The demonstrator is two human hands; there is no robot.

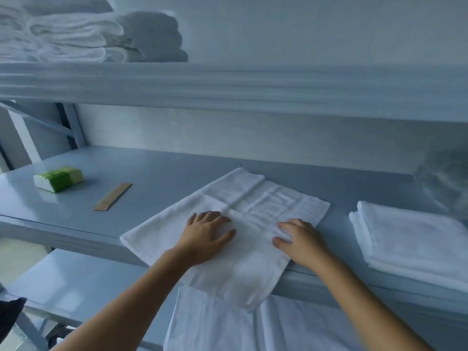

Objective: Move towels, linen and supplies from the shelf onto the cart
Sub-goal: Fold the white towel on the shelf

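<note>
A pale blue-grey shelving unit against a light wall fills the head view, blurred toward the upper edge. On the upper shelf (253,87), at about eleven o'clock in the frame, sits a pile of folded white towels (101,39), soft and out of focus. The middle shelf (164,178) runs across the whole width. On it, at nine o'clock from the centre, lies a green-and-white packet (58,178), and just beside that, toward four o'clock of it, a flat tan strip (113,197) lies at a slant. In the centre a white towel (253,249) with a woven border pattern is spread flat and turned at an angle, its near part hanging over the front edge of the shelf. Both hands lie on it, apart from each other, with bare forearms coming in from six o'clock. The left hand (207,236) rests palm down with fingers spread and straight. The right hand (298,239) rests palm down at three o'clock of the left, fingers likewise flat on the cloth. At three o'clock in the frame, well apart from the spread towel, a folded stack of white linen (415,244) sits on the same shelf. Under the overhang, at six o'clock, more white cloth (253,330) shows. A lower shelf (71,277) shows at seven o'clock.
</note>
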